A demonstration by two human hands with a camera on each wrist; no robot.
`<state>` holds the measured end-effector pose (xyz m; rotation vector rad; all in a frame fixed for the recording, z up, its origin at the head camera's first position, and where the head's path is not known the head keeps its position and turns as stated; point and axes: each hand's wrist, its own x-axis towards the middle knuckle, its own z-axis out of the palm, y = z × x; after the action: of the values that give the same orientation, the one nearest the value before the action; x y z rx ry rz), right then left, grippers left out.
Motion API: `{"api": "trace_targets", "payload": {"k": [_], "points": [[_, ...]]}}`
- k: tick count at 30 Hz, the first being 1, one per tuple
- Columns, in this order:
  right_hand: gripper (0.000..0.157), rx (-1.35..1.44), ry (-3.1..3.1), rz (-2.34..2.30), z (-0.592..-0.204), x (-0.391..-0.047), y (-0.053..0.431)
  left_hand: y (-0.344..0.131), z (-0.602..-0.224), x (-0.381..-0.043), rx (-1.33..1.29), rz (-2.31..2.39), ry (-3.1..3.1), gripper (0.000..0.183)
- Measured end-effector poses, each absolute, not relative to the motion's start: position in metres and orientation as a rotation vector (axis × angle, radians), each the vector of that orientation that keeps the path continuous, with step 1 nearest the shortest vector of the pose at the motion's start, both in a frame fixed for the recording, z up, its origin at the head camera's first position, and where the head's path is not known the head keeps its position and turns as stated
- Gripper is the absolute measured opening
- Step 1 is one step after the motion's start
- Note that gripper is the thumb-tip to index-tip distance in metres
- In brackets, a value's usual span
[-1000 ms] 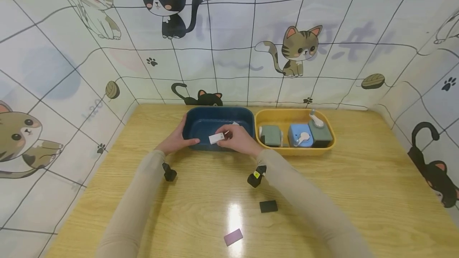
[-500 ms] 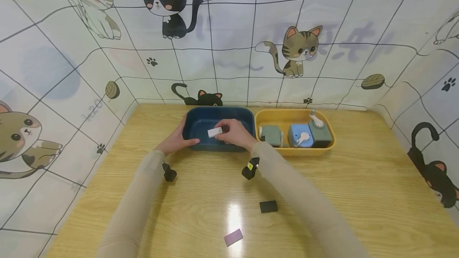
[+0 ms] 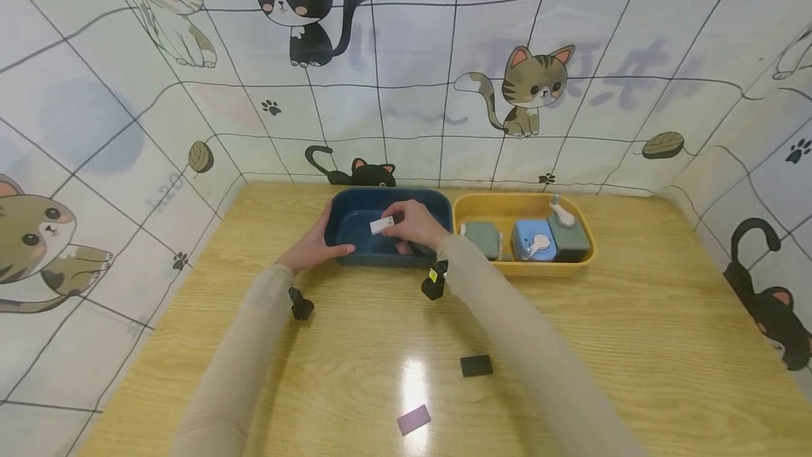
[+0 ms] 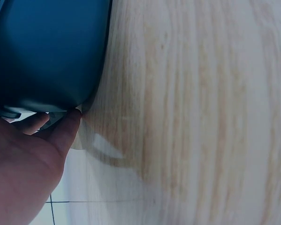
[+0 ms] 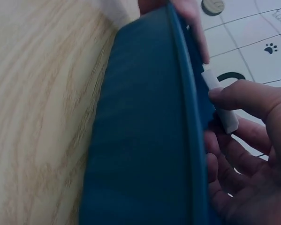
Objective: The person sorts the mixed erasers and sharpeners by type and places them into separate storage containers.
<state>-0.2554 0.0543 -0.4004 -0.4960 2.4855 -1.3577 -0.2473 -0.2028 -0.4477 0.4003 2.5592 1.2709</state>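
A deep blue bin [image 3: 374, 260] stands at the back of the table. My left hand [image 3: 312, 249] grips its left end, the thumb lying over the front rim; the left wrist view shows the fingers against the bin's end wall [image 4: 51, 56]. Over the bin's inside, my right hand [image 3: 420, 224] pinches a small white rectangular block [image 3: 381, 225] between thumb and fingers. In the right wrist view the block [image 5: 228, 121] is tilted just beyond the bin's rim, the other fingers curled below it. Much of the bin's right inside is hidden behind this hand.
Right beside it stands a yellow bin [image 3: 507, 269] with a blue box-shaped thing [image 3: 525, 235] and two grey-green ones, some with white cranks. Nearer me on the wooden table lie a flat black piece [image 3: 476, 366] and a flat purple piece [image 3: 414, 419]. Patterned cloth walls enclose the table.
My right hand has shifted up and slightly left over the blue bin with the white block still pinched. A pale bit visible behind it earlier is hidden. The left hand stays put.
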Motion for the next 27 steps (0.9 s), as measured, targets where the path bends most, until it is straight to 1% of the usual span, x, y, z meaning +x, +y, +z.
{"api": "trace_targets", "payload": {"k": [6,13,18,21,25,27], "points": [[0.025,-0.482,2.534,-1.266,-0.403,-0.261,0.052,-0.201,-0.445,-0.246,0.385,1.266,2.548,0.117],[0.024,-0.419,2.419,-1.326,-0.409,-0.26,0.05,-0.202,-0.446,-0.247,0.395,1.262,2.563,0.118],[0.025,-0.428,2.402,-1.316,-0.414,-0.26,0.048,-0.202,-0.446,-0.246,0.383,1.246,2.573,0.118],[0.031,-0.428,2.412,-1.284,-0.416,-0.261,0.048,-0.202,-0.445,-0.245,0.387,1.249,2.564,0.117],[0.04,-0.405,2.429,-1.248,-0.419,-0.262,0.05,-0.193,-0.42,-0.231,0.378,1.247,2.537,0.11],[0.042,-0.395,2.425,-1.255,-0.419,-0.263,0.051,-0.192,-0.417,-0.229,0.364,1.244,2.529,0.107]]}}
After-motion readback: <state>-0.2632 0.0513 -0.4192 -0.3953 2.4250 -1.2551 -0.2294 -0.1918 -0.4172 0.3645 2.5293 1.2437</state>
